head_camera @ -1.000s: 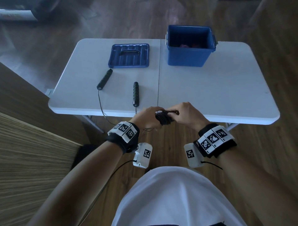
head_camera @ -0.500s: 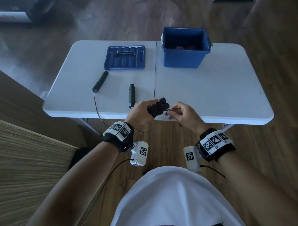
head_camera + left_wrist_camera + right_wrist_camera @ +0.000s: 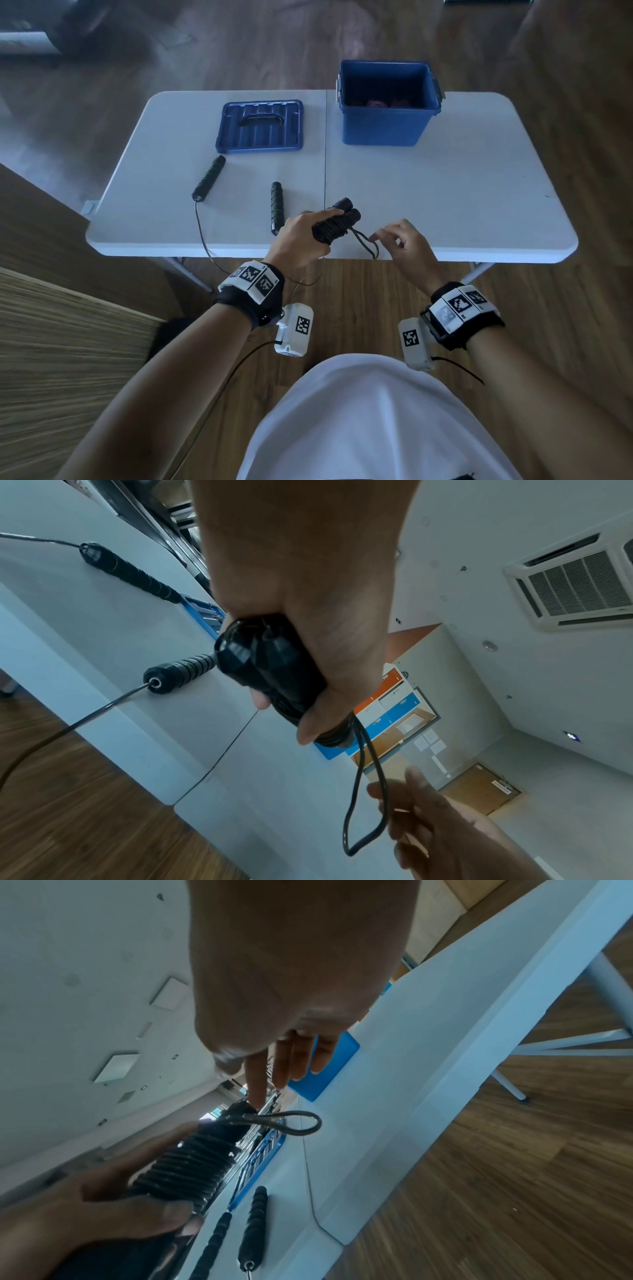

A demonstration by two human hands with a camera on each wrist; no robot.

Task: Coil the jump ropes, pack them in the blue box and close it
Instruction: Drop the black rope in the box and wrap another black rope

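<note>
Over table edge: black rope bundle [image 3: 334, 224] tightly coiled, loop free.

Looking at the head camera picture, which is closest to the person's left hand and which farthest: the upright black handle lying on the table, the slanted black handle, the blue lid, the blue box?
1. Upright black ribbed handle, just left of the left hand.
2. Slanted black ribbed handle, farther left.
3. Flat blue plastic lid, far left side.
4. Open blue plastic box, far right side; close to the lid's rank.

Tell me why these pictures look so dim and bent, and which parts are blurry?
Head view: dim bluish light, the table edges bowed by the wide lens. Left wrist view: the right hand is smeared, the wrapped rope dark but sharper. Right wrist view: floor streaked with blur, the left hand soft and close.
</note>
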